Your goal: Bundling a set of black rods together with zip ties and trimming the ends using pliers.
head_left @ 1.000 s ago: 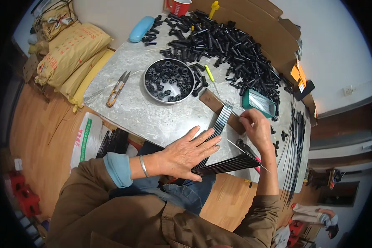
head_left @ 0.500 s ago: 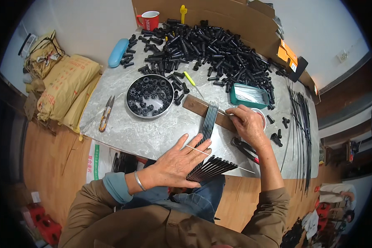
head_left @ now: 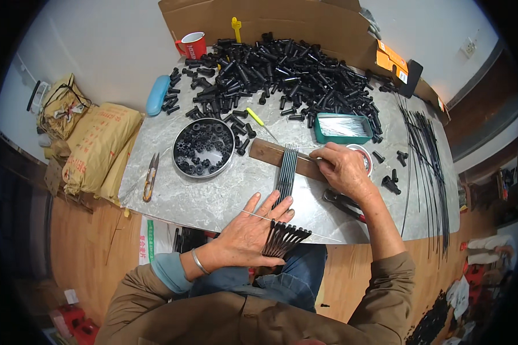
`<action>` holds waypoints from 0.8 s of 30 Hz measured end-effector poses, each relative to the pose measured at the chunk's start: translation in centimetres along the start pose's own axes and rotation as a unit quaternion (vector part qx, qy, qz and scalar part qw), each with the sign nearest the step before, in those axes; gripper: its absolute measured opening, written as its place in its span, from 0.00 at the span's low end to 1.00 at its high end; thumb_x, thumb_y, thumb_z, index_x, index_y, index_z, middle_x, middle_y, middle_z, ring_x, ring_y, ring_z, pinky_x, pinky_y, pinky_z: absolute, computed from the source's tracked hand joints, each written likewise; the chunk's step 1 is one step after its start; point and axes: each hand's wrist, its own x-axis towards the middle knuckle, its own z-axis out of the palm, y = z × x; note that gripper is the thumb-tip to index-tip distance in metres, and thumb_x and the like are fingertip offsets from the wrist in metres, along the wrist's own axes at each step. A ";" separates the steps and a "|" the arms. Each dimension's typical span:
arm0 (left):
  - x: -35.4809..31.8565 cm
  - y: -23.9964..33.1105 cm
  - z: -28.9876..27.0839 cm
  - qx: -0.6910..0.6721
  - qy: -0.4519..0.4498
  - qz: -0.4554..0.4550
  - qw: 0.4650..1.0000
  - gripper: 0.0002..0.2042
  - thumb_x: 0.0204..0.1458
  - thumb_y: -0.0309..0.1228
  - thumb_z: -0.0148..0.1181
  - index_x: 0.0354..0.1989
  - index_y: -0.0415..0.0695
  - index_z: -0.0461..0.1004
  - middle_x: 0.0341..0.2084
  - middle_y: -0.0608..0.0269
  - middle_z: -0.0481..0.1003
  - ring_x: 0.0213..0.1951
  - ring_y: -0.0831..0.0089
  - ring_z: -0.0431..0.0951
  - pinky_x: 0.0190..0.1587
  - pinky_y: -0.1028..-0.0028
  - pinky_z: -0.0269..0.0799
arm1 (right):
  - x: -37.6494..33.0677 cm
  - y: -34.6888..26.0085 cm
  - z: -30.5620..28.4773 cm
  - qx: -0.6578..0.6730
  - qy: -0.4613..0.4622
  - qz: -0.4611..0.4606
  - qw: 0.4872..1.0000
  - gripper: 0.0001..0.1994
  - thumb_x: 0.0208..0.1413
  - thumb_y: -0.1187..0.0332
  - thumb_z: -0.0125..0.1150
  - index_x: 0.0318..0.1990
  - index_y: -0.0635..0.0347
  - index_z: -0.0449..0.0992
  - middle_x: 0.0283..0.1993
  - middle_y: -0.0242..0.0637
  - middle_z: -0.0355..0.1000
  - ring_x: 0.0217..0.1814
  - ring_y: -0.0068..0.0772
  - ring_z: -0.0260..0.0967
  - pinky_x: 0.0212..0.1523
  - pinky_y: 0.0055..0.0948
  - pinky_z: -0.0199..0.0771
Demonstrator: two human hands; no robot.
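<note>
The rods (head_left: pixel 288 172) lie side by side on the counter (head_left: pixel 213 201) in front of you, crossing the brown board (head_left: pixel 266 150). Their long axis runs almost straight away from you, leaning a little right at the far end, with the silver tips pointing away and ending about at the board's far edge.

By your left hand (head_left: pixel 239 237), a fan (head_left: pixel 282 236) of short black rods has swung round. A second ago it stretched right, toward your other forearm; now its knobbed ends stand closer together and point away and to the right. For the work in hand, that seems to leave your right arm freer. (Whether fan and rods join under your palm, I cannot tell.) A long pale wire (head_left: pixel 325 236) crosses the fan near its knobs.

Your left hand is spread, palm down, fingers resting on the rods' near part. Your right hand (head_left: pixel 345 169) is pinched on a thin pale strand (head_left: pixel 304 149) just beside the tips.

Farther out, you have pliers (head_left: pixel 341 201) near your right forearm, a green tray (head_left: pixel 341 139) of pale pins beyond that hand, a round tin (head_left: pixel 203 176) of black rings to the left, and a heap of black parts (head_left: pixel 282 75) behind.
</note>
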 end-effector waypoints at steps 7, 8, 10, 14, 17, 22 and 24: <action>0.2 0.0 0.4 -0.004 0.016 0.008 1.000 0.48 0.38 0.55 0.66 0.64 0.40 0.55 0.67 0.47 0.49 0.68 0.47 0.46 0.67 0.49 0.39 | -0.2 0.5 0.1 -0.012 0.008 -0.013 1.000 0.08 0.46 0.75 0.57 0.36 0.58 0.78 0.31 0.39 0.72 0.33 0.44 0.72 0.33 0.36 0.71; 0.2 0.1 0.3 -0.001 0.012 0.010 1.000 0.48 0.38 0.55 0.66 0.64 0.40 0.55 0.67 0.47 0.49 0.68 0.47 0.46 0.67 0.49 0.39 | -0.3 0.6 0.2 -0.010 0.012 -0.010 1.000 0.08 0.46 0.75 0.57 0.36 0.58 0.78 0.31 0.39 0.72 0.33 0.44 0.72 0.33 0.36 0.71; 0.4 0.2 0.3 -0.003 0.018 0.013 1.000 0.48 0.36 0.54 0.67 0.64 0.39 0.55 0.66 0.45 0.49 0.68 0.46 0.46 0.66 0.48 0.39 | -0.3 0.8 0.3 -0.004 0.018 -0.017 1.000 0.08 0.46 0.75 0.57 0.35 0.58 0.78 0.31 0.40 0.72 0.32 0.44 0.72 0.33 0.37 0.71; 0.3 0.4 0.2 -0.002 0.014 0.009 1.000 0.48 0.36 0.53 0.68 0.63 0.39 0.55 0.66 0.45 0.48 0.68 0.45 0.46 0.66 0.47 0.39 | -0.1 0.9 0.5 -0.002 0.029 -0.024 0.999 0.08 0.46 0.74 0.57 0.35 0.58 0.78 0.30 0.39 0.72 0.32 0.43 0.72 0.32 0.37 0.71; 0.7 0.4 0.4 -0.001 0.013 0.008 1.000 0.48 0.36 0.53 0.68 0.63 0.38 0.55 0.66 0.44 0.48 0.67 0.44 0.46 0.66 0.47 0.39 | -0.3 1.5 0.4 0.000 0.026 -0.040 0.999 0.08 0.46 0.74 0.56 0.34 0.58 0.78 0.29 0.39 0.71 0.31 0.43 0.71 0.32 0.37 0.71; 0.8 0.6 0.3 0.014 0.010 0.006 1.000 0.48 0.35 0.54 0.68 0.62 0.37 0.56 0.66 0.43 0.50 0.67 0.43 0.46 0.66 0.47 0.40 | -0.3 1.4 0.7 -0.006 0.033 -0.045 0.998 0.08 0.45 0.74 0.56 0.33 0.58 0.78 0.28 0.38 0.70 0.30 0.43 0.71 0.30 0.38 0.70; 0.8 0.6 0.5 0.019 0.009 0.008 1.000 0.48 0.35 0.54 0.68 0.62 0.37 0.57 0.65 0.43 0.50 0.67 0.42 0.47 0.66 0.47 0.40 | -0.3 1.3 0.7 -0.002 0.029 -0.033 0.999 0.07 0.44 0.73 0.56 0.32 0.58 0.78 0.28 0.38 0.71 0.32 0.43 0.71 0.32 0.38 0.71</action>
